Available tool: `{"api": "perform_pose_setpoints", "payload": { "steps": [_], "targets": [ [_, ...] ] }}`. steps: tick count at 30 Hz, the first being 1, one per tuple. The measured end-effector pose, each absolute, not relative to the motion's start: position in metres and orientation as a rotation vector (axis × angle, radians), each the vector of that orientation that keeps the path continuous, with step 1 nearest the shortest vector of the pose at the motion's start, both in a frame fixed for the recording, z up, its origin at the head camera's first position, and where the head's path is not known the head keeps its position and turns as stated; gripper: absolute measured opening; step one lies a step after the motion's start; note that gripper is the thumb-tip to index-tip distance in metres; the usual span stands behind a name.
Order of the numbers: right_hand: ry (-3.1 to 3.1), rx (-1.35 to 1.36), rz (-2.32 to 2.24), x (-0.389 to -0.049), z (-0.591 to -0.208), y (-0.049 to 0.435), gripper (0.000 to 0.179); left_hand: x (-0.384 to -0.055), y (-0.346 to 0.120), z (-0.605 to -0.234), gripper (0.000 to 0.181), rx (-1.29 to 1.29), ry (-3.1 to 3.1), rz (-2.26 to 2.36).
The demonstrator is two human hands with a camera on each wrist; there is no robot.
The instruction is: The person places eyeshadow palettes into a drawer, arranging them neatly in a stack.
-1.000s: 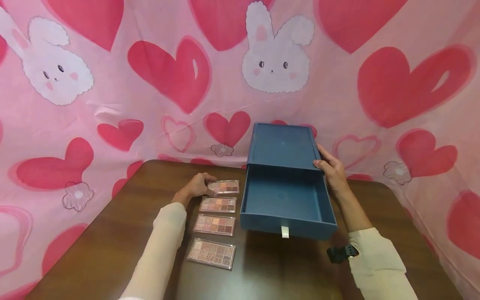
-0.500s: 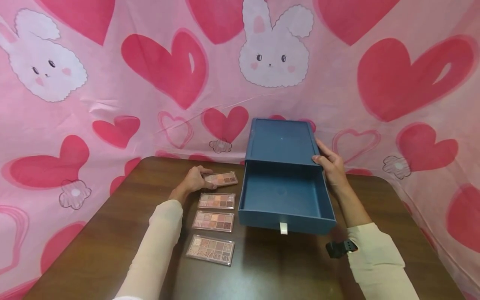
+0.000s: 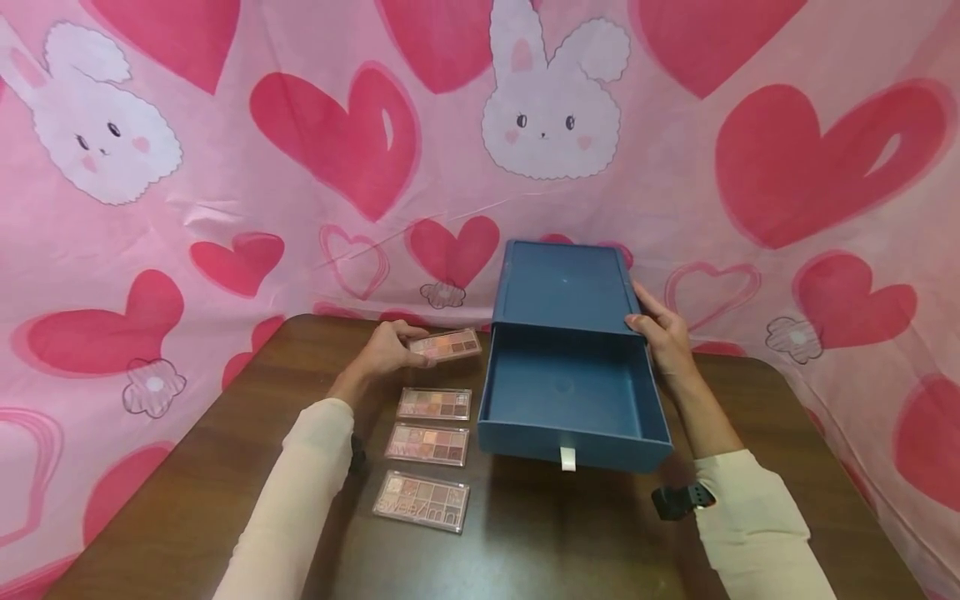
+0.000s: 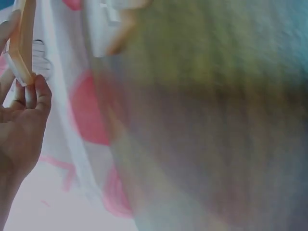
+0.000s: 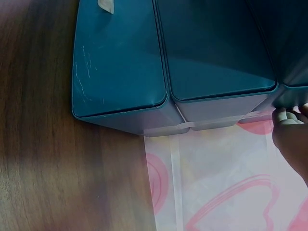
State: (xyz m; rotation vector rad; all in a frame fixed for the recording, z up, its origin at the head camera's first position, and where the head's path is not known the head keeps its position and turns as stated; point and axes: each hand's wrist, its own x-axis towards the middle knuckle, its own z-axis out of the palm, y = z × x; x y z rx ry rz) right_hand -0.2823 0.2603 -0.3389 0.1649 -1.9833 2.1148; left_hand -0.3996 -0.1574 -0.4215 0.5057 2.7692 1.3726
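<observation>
My left hand (image 3: 386,350) pinches an eyeshadow palette (image 3: 453,343) by its left end, holding it tilted above the table. In the left wrist view, thumb and fingers of the left hand (image 4: 21,137) close on the edge of this palette (image 4: 26,43). Three more palettes lie below it in a column: an upper palette (image 3: 434,404), a middle palette (image 3: 427,443) and a lower palette (image 3: 422,501). On the right side of a blue drawer box (image 3: 564,283), my right hand (image 3: 667,340) grips the edge, thumb at the front corner. Its top drawer (image 3: 573,450) is pulled out, with nothing inside.
Stacked lower drawers show in the right wrist view, among them a bottom drawer front (image 5: 115,62) beside a middle one (image 5: 216,57). A white pull tab (image 3: 568,459) hangs from the open drawer. The brown wooden table (image 3: 195,500) ends at a pink heart-patterned cloth (image 3: 442,192).
My left hand has lifted the farthest palette off the table and tilted it, moving slightly away from the other palettes. The right hand and the drawer box have stayed put.
</observation>
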Motion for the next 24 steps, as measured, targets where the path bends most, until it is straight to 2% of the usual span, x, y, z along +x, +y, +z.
{"api": "perform_pose_setpoints", "payload": {
  "steps": [13,24],
  "targets": [
    [-1.988,0.192,2.118,-0.283,-0.341,0.261,0.062,-0.376,-0.151,-0.382,0.058,0.634,2.578,1.695],
    [-1.991,0.156,2.113,-0.282,-0.34,0.26,0.062,-0.36,-0.159,-0.343,0.051,0.852,2.623,1.645]
  ]
}}
